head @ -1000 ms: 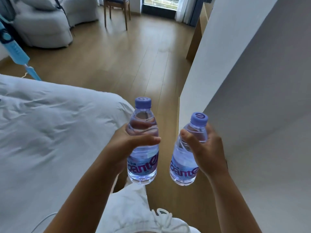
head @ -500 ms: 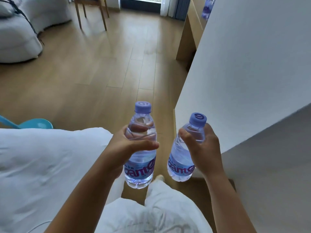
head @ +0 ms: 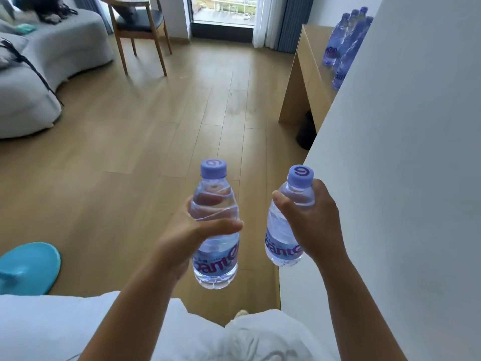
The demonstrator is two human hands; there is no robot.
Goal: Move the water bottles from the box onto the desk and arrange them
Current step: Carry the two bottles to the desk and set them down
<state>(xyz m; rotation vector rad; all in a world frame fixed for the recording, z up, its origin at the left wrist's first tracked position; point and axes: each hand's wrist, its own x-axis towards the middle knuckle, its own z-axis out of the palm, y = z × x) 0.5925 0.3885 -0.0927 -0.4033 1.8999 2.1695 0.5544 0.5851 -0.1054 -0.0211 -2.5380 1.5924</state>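
My left hand grips a clear water bottle with a purple cap and purple label, held upright over the wooden floor. My right hand grips a second such bottle, tilted slightly, close to a white wall. Far ahead on the right stands the light wooden desk, partly hidden by the wall. Several more bottles stand in a group on its top. The box is not in view.
A white wall fills the right side. A wooden chair and a grey sofa stand at the back left. A turquoise round base lies low left, white bedding below. A dark bin sits under the desk.
The view has advanced past the bed and lifted toward the desk, bringing the desk's bottles into sight. Both hands still hold their bottles the same way.
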